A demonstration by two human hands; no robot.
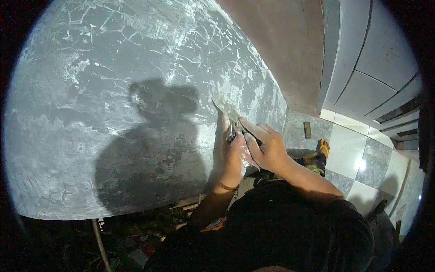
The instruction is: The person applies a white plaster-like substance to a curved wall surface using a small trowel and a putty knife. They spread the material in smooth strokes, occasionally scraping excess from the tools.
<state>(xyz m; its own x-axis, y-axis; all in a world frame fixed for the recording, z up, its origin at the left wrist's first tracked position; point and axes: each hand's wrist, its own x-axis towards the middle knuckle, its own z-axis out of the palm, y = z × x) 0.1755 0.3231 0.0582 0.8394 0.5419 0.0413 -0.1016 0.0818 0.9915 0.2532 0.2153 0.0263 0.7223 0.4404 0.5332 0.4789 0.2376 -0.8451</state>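
Note:
A grey curved surface point(68, 136), streaked and webbed with white filler, spans the left and upper view. Against it, a putty knife point(225, 105) with a wide, filler-smeared blade points up-left. My left hand point(233, 158), whitened with powder and wearing a bracelet at the wrist, is closed around the putty knife's dark handle area. My right hand point(267, 147) is also closed at the tool, its index finger reaching toward the blade's base. The fingers overlap, so I cannot tell exactly what each grips or whether a second tool is among them.
Right of the surface are a brown panel point(290, 50) and a grey panelled structure point(376, 86). Below lies a tiled floor point(344, 158) with a small dark block point(307, 130) and my sandalled foot point(322, 147). A pole point(99, 240) stands under the surface's lower left edge.

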